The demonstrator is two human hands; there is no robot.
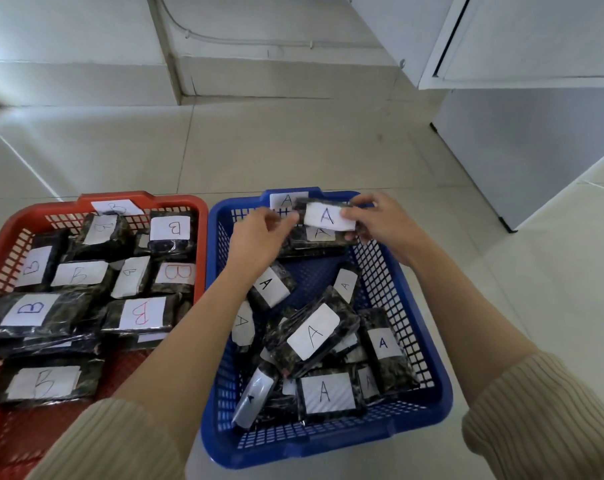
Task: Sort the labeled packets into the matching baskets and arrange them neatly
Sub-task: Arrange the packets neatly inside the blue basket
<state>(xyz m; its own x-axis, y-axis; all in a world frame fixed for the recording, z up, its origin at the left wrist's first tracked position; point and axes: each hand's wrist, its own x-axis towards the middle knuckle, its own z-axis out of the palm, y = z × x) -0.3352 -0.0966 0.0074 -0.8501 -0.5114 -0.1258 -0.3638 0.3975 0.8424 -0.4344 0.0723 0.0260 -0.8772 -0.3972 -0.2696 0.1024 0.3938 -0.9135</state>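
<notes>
Head view, step in hand: arranging, by the look of it. The held packet (328,216), marked A, hangs over the 12 o'clock end of the blue basket (442,386), just above another A packet (314,239) lying flat there.
Fingers: the left hand (259,237) pinches the held packet's left end and the right hand (380,223) pinches its right end, so both are grasping it, label up.
Next move: probably lowering it square onto the A packet below, edges matched. After that the loose A packets (312,332), heaped from the basket's centre to 6 o'clock, would want straightening.
Red basket (203,237): at 9 o'clock of the blue one, just beside it, holding B packets (138,315) in rough rows.
Packet materials: flat dark rectangles in glossy film with white handwritten paper labels — likely slippery when stacked.
Basket materials: rigid plastic, lattice walls, solid rims.
Floor (293,150): pale, smooth tile.
</notes>
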